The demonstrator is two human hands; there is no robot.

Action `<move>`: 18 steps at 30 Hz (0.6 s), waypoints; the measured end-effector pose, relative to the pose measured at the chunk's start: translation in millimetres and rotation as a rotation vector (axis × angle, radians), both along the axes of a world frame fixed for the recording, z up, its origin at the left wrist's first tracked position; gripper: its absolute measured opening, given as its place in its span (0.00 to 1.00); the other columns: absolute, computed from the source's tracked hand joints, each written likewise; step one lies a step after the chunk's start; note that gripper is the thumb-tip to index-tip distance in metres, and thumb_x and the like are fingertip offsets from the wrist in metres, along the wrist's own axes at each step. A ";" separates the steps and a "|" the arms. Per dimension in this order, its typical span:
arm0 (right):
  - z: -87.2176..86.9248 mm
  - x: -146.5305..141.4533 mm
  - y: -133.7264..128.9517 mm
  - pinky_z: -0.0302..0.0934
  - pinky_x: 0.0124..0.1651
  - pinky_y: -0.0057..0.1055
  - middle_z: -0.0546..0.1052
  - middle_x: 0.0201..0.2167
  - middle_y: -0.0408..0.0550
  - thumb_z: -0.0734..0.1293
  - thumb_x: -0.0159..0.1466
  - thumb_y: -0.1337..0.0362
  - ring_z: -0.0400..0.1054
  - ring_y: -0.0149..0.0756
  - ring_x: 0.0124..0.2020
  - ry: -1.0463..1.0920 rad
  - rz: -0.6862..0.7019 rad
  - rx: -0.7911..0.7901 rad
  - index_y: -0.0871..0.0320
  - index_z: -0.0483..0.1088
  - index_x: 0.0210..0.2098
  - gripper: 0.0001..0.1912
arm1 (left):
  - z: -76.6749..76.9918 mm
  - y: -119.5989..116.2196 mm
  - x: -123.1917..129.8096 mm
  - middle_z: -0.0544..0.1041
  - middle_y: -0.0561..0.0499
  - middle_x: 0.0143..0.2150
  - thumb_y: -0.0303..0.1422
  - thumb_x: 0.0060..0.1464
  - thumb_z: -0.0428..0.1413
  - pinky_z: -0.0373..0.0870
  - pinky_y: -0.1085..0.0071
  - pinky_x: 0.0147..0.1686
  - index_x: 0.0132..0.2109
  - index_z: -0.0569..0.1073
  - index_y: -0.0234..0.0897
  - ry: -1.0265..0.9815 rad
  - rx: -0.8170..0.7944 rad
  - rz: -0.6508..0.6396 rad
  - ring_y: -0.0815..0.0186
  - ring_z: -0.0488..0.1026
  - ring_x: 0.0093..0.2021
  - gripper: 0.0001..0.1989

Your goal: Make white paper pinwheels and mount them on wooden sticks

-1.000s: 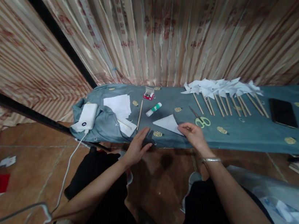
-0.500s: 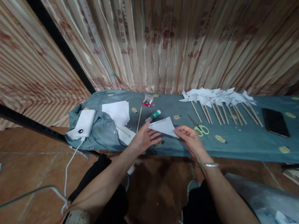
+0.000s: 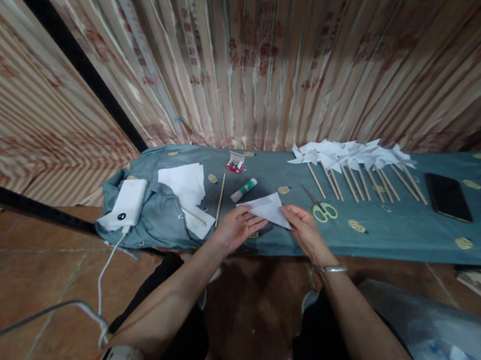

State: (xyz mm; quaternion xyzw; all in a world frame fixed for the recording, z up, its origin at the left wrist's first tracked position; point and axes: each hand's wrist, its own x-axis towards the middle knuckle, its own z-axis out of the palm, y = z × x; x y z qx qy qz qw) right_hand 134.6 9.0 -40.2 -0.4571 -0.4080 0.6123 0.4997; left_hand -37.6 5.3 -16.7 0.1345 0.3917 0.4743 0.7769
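Note:
A folded piece of white paper point(image 3: 270, 207), roughly triangular, is held between my two hands just above the near part of the cloth. My left hand point(image 3: 236, 227) has its thumb at the paper's left corner and its fingers along the lower edge, palm turned up. At the right corner, my right hand point(image 3: 305, 228) pinches the paper between thumb and fingers. Beyond the left hand lies a green and white glue stick point(image 3: 244, 190), with a thin wooden stick point(image 3: 221, 200) to its left. Scissors with pale green handles point(image 3: 323, 212) rest beyond my right hand.
Several paper pinwheels on sticks point(image 3: 354, 156) lie along the back of the cloth-covered table point(image 3: 397, 236). A black phone point(image 3: 448, 197) is to their right. Leftward are a small red box of pins point(image 3: 235, 163), white sheets point(image 3: 182, 179) and a cabled white power bank point(image 3: 129, 201).
The paper has shifted slightly right and tilted, and my left hand has moved right with its fingers further along it. My right hand keeps its pinch. The camera view has shifted a little.

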 end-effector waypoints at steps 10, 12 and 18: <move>-0.8 16.0 1.8 0.65 0.40 0.31 0.81 0.31 0.47 0.74 0.49 0.45 0.73 0.33 0.32 0.071 -0.035 -0.007 0.55 0.78 0.28 0.20 | 4.4 -1.8 15.5 0.81 0.37 0.43 0.23 0.52 0.53 0.69 0.57 0.55 0.46 0.74 0.27 0.083 0.084 -0.083 0.54 0.76 0.51 0.13; -1.3 16.7 0.7 0.66 0.41 0.31 0.81 0.31 0.47 0.74 0.50 0.44 0.73 0.33 0.33 0.078 -0.035 0.000 0.55 0.78 0.28 0.20 | 4.2 -2.0 19.6 0.81 0.38 0.42 0.23 0.53 0.53 0.70 0.59 0.55 0.42 0.76 0.27 0.086 0.087 -0.084 0.54 0.76 0.51 0.10; 2.8 11.9 -7.9 0.66 0.42 0.32 0.81 0.36 0.47 0.72 0.54 0.46 0.73 0.35 0.37 -0.086 0.027 0.057 0.55 0.77 0.37 0.20 | 1.8 1.5 28.0 0.82 0.39 0.38 0.23 0.53 0.54 0.72 0.59 0.53 0.36 0.77 0.28 0.139 0.083 0.007 0.55 0.78 0.49 0.07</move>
